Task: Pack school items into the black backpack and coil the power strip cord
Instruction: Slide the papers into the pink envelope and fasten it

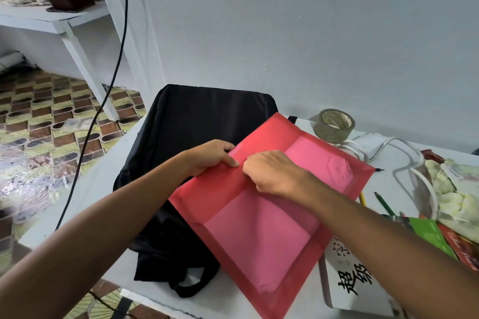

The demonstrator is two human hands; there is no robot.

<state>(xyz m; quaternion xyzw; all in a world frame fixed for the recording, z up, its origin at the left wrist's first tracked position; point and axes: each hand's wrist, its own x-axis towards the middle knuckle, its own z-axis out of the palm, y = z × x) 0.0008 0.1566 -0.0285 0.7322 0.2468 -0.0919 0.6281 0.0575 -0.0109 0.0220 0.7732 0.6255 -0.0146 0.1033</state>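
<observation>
Left of the red mesh folder (261, 204), the black backpack (186, 142) lies flat on the table (108, 184), partly under the folder's edge. Gripping that edge, the left hand (212, 155) should keep it taut while the right hand (272, 173), fingers curled as if pinching a zip pull, draws steadily. Right of the folder, the power strip cord (404, 160) lies uncoiled.

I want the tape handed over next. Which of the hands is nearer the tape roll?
Right. The right hand rests on the red mesh folder, closer to the tape roll beyond the folder's far corner. The left hand grips the folder's left edge, farther away.
</observation>
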